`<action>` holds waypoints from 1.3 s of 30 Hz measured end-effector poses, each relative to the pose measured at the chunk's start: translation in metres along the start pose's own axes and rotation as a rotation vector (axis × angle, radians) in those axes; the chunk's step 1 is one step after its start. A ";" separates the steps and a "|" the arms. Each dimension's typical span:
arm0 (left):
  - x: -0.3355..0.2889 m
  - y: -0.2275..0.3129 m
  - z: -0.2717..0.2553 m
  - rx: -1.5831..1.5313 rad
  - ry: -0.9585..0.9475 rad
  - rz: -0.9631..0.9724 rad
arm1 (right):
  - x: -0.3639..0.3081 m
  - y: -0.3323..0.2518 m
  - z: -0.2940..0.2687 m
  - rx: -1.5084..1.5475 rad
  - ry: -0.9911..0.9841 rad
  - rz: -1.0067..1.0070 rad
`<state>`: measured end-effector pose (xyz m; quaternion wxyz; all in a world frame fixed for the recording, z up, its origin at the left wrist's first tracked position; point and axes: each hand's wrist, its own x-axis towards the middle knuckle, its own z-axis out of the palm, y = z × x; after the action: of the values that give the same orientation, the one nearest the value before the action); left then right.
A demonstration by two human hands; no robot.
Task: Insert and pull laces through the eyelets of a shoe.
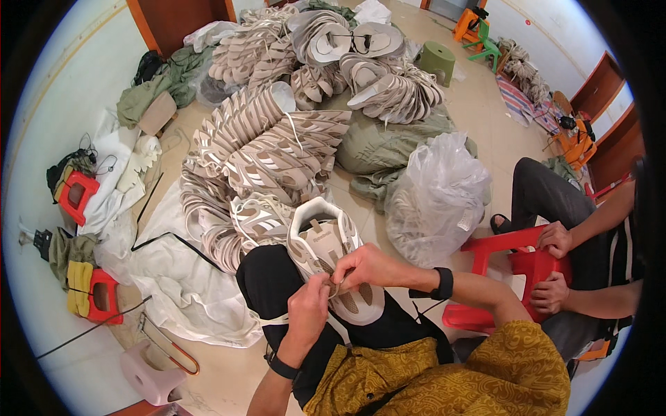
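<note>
Across my lap lies a beige and white sneaker upper, its padded collar pointing away from me and its mesh toe toward my body. My left hand is closed in a pinch beside the lacing area. Fingertips of my right hand pinch at the same spot, almost touching the left ones. A pale shoelace comes out of my left hand and trails to the left over my dark trouser leg. What the right fingertips grip is too small to make out.
Stacks of nested beige shoe uppers rise just ahead. Right of them sits a clear plastic bag. At my right, another person's hands rest on a red plastic stool. White sheeting covers floor at left.
</note>
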<state>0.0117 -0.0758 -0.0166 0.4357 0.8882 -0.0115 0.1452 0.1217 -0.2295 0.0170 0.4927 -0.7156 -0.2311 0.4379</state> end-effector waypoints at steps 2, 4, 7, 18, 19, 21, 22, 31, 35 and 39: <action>0.004 0.004 -0.006 0.099 -0.025 0.089 | 0.000 0.002 -0.002 0.034 0.002 0.001; 0.008 0.006 -0.013 0.194 -0.052 0.180 | 0.001 0.003 -0.004 0.031 -0.017 0.002; 0.014 0.008 -0.023 0.455 -0.158 0.338 | -0.001 0.008 -0.007 -0.137 0.036 -0.168; 0.047 0.007 -0.041 0.524 -0.538 0.336 | 0.000 0.001 -0.009 -0.343 0.155 -0.314; 0.047 0.007 -0.040 0.523 -0.539 0.336 | 0.000 0.002 -0.008 -0.311 0.195 -0.337; 0.050 0.007 -0.040 0.583 -0.619 0.320 | -0.002 -0.004 -0.007 -0.348 0.183 -0.312; 0.051 0.007 -0.039 0.582 -0.620 0.319 | -0.003 -0.005 -0.007 -0.384 0.170 -0.286; 0.042 0.003 -0.039 0.726 -0.540 0.529 | 0.004 0.008 -0.003 -0.551 0.173 -0.559; 0.043 -0.002 -0.041 0.660 -0.564 0.480 | 0.013 0.012 0.008 -0.580 0.221 -0.758; 0.042 -0.006 -0.039 0.672 -0.557 0.506 | 0.017 0.020 0.008 -0.668 0.252 -0.727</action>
<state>0.0431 -0.0375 0.0131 0.0572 0.9538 -0.2948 -0.0008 0.1211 -0.2205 -0.0086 0.3816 -0.7546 -0.5314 0.0506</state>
